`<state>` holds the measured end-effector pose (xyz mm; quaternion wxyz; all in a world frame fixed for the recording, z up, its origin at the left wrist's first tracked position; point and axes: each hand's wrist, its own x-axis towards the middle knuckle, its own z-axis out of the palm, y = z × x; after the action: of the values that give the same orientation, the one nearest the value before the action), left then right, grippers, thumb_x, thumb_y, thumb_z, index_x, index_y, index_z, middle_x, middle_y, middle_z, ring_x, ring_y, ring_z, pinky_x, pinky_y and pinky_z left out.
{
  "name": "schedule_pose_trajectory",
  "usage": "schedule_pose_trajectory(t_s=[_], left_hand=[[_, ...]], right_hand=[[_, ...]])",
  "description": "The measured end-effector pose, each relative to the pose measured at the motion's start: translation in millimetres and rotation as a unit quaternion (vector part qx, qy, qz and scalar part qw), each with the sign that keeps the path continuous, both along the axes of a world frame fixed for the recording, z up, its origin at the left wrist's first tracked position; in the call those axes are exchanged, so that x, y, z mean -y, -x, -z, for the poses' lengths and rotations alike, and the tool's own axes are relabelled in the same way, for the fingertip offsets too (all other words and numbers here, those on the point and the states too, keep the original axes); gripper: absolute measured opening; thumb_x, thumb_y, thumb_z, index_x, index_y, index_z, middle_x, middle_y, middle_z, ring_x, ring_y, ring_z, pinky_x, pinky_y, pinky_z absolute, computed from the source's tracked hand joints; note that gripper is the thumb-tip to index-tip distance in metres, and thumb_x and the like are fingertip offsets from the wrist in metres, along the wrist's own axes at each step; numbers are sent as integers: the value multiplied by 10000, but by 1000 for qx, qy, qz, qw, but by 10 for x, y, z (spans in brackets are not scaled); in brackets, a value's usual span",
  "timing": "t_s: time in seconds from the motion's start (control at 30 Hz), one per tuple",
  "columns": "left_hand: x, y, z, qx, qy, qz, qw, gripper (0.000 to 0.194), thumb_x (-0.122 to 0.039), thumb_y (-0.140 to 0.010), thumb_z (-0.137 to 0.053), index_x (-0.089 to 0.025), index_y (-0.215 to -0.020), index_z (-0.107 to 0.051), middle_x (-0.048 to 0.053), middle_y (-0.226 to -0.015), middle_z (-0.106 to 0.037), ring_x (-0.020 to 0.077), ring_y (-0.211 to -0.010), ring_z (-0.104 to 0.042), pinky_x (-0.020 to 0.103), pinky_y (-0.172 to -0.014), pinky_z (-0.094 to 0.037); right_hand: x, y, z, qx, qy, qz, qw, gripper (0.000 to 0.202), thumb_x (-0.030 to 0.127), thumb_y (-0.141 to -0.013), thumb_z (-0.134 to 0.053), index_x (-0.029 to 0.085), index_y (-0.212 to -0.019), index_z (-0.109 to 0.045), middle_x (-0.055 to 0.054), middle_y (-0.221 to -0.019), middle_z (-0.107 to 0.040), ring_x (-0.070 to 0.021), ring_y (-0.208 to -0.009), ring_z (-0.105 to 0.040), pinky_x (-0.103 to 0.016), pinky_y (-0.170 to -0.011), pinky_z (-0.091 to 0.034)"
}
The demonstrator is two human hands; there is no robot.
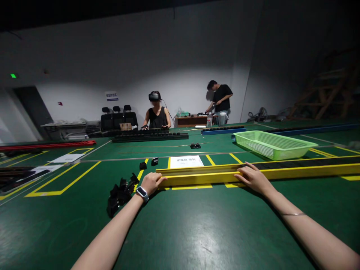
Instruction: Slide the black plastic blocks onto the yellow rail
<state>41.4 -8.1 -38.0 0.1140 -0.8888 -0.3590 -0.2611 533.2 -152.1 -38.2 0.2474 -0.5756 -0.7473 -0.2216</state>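
Note:
A long yellow channel rail [198, 180] lies across the green table in front of me. My left hand [152, 182], with a watch at its wrist, grips the left end of this rail, fingers curled over it. Further right, my right hand [251, 177] holds the rail with the thumb on the near face and the fingers over the top. A heap of black plastic pieces [119, 195] sits just left of my left hand. Two more loose black pieces, one of them a small black clip [154, 161], lie beyond that hand.
Behind the rail are a paper sign [185, 162] and a green plastic basket [272, 144]. Black rails [150, 137], a blue rail [223, 130] and red rails [47, 145] lie farther off. A seated person [157, 114] and a standing person [222, 99] work beyond.

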Motion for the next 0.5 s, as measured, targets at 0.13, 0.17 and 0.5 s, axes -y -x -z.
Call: schedule_pose_trajectory(t_s=[0.13, 0.17, 0.5], left_hand=[[8, 0, -6, 2, 1, -1, 1000, 471, -512, -914, -326, -189, -677, -573, 26, -670, -612, 147, -634, -517, 264, -617, -323], [9, 0, -7, 3, 2, -1, 1000, 471, -514, -914, -325, -190, -680, -575, 26, -674, -613, 147, -638, -520, 263, -619, -326], [8, 5, -11, 12, 13, 7, 1000, 468, -509, -917, -320, -195, -683, -576, 26, -670, -612, 145, -639, -534, 261, -620, -340]], right_hand=[[11, 30, -16, -5, 2, 0, 1000, 233, 385, -894, -417, 248, -837, -597, 14, -775, -639, -139, -724, -584, -431, -1080, -261], [11, 37, -16, -8, -2, 2, 1000, 245, 365, -902, -396, 246, -805, -586, 18, -753, -629, -134, -706, -576, -428, -1081, -259], [-11, 43, 40, -25, -41, 39, 998, 326, 357, -913, -317, 243, -702, -538, 16, -653, -588, -134, -620, -535, -419, -1081, -276]])
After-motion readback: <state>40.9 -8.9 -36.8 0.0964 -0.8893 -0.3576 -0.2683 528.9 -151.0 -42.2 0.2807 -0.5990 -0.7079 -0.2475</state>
